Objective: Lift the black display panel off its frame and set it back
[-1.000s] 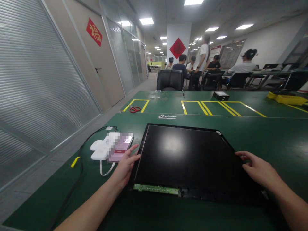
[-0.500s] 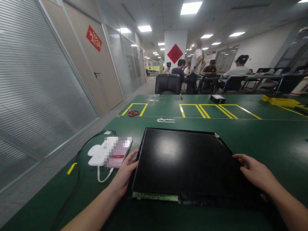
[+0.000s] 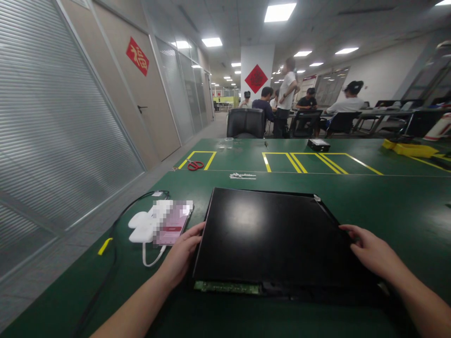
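Observation:
A black LCD screen panel [image 3: 275,239] lies in front of me, its glossy face up and reflecting a ceiling light. A strip of green circuit board [image 3: 227,287] runs along its near edge, toward the left. My left hand [image 3: 183,256] grips the panel's left edge, the fingers partly hidden by it. On the other side, my right hand [image 3: 368,249] holds the right edge, with thumb and fingers closed there. A dark backing or frame shows around the panel; its near right part is too dark to make out.
A phone [image 3: 176,225] with white accessories [image 3: 141,230] and cables lies left. Red scissors [image 3: 195,165], white strips [image 3: 243,176], a black box [image 3: 319,145] and a yellow tray [image 3: 416,149] are farther back on the green table [image 3: 211,183]. Several people sit or stand beyond.
Both hands keep their hold on the panel's sides, with the left fingers shifting very slightly. The panel stays almost in place.

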`<act>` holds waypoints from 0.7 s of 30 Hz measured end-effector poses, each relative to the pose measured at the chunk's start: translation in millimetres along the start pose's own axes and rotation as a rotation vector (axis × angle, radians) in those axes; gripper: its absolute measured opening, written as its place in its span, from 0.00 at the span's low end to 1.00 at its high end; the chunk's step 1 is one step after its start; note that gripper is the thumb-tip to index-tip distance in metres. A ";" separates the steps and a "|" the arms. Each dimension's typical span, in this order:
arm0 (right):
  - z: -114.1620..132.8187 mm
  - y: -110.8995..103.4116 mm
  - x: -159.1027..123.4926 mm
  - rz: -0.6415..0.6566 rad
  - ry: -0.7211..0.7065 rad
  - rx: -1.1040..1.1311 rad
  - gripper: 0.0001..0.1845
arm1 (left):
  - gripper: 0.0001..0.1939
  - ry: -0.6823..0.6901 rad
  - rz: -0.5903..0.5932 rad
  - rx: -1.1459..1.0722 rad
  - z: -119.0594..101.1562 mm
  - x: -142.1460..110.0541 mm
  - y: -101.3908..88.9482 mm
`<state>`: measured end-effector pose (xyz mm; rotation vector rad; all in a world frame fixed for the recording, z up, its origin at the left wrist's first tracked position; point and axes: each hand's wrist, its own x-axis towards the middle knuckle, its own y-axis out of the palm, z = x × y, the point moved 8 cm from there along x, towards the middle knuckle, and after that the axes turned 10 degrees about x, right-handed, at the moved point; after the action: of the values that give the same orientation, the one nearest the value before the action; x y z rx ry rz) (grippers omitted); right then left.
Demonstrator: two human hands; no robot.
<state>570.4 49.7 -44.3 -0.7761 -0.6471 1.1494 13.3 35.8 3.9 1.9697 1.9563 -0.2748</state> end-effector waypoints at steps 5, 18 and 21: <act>4.9 1.1 -2.4 0.017 0.003 -0.007 0.32 | 0.33 0.010 0.066 0.031 -3.7 -1.1 1.3; 3.1 3.5 -2.6 0.026 0.012 -0.020 0.33 | 0.39 0.153 0.074 0.144 -5.0 0.0 -6.2; 2.0 3.9 -1.3 0.027 0.007 -0.012 0.32 | 0.39 0.177 0.071 0.158 -4.2 2.4 -9.1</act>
<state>566.4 49.7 -46.4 -0.8007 -0.6403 1.1682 3.9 39.5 5.9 2.2286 2.0209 -0.2514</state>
